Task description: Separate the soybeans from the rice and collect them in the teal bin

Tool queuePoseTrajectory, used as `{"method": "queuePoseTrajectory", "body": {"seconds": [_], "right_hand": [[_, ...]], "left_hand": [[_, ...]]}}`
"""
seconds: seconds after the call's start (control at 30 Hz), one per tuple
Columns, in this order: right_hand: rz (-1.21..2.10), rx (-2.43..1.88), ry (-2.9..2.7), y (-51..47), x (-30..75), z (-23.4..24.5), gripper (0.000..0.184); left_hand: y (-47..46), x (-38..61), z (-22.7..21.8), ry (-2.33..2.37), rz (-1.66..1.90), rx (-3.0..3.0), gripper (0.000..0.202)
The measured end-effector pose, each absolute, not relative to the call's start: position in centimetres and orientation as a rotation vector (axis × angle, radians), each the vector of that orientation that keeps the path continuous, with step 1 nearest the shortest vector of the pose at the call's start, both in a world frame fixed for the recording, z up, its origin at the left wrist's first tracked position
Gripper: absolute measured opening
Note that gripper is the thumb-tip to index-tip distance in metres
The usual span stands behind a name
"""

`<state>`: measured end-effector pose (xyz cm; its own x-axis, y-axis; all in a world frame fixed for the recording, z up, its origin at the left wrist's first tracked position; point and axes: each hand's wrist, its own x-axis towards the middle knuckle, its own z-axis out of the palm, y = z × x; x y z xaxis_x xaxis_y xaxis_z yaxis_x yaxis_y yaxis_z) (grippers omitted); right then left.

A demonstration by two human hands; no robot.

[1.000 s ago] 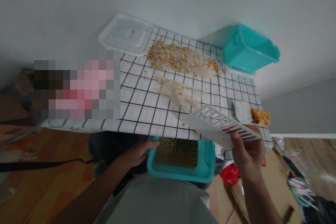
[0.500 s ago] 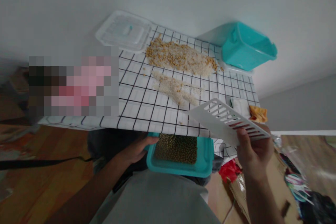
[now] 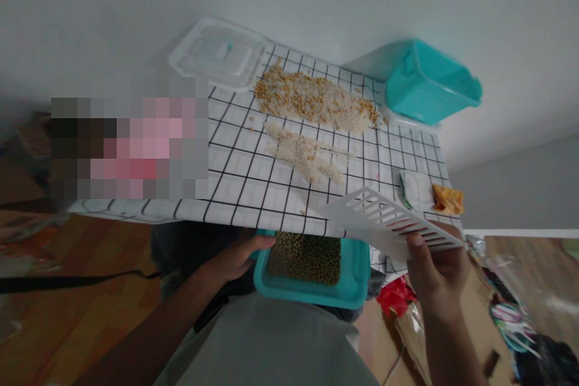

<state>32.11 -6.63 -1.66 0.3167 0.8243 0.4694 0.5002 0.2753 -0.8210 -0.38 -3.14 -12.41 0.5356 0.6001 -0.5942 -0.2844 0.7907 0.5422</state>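
Note:
My right hand grips a white slotted plastic panel, thumb on top and fingers beneath. The panel is tilted, its far edge low over the front of the table. Below the table edge, my left hand holds the left rim of a teal plastic tub. Small green-brown beans, which look like mung beans, lie inside it; the table edge hides the tub's far side. Beyond the panel, a thin patch of pale grains lies on the cloth. Behind it spreads a larger heap of pale grains mixed with yellow beans.
The table wears a white checked cloth. A clear lid lies at the back left, and a second teal bin stands back right. A folded white cloth and an orange cloth rest at the right edge. A blurred area covers the left.
My right hand has lowered the slotted panel slightly toward the table's front edge. The left hand keeps its hold on the tub. The whole view has shifted a little.

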Motion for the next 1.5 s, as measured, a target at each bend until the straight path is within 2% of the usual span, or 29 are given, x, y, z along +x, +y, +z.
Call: {"method": "queuePoseTrajectory", "body": {"seconds": [0.2,0.33,0.6,0.77,0.9,1.13,1.3,1.5], "right_hand": [[0.443,-1.331,-1.489,-4.3,30.0,-0.5,0.013],[0.526,-1.285,-1.574,-5.1,30.1,0.2,0.016],[0.369,-1.39,-1.335,-5.3,31.9,-0.6,0.015],[0.466,-1.346,-1.508,-3.9,31.0,-0.7,0.012],[0.558,-1.281,-1.619,-5.5,31.0,-0.2,0.019],[0.528,-1.364,-1.523,-8.2,32.9,-0.4,0.02],[0.537,-1.368,-1.513,-5.8,33.4,-1.2,0.014],[0.635,-1.319,-1.549,-0.6,32.8,-1.0,0.012]], "left_hand": [[-2.8,-0.6,-12.5,0.822,0.548,0.441,0.034],[-2.9,-0.6,-12.0,0.843,0.542,0.457,0.029],[-3.0,-0.7,-12.4,0.854,0.547,0.428,0.034],[-3.1,-0.7,-12.6,0.834,0.545,0.436,0.038],[-3.1,-0.6,-12.4,0.862,0.575,0.438,0.038],[-3.0,-0.7,-12.1,0.849,0.568,0.428,0.041],[-2.9,-0.9,-12.0,0.848,0.527,0.432,0.034],[-3.4,-1.2,-12.5,0.846,0.5,0.43,0.036]]}}
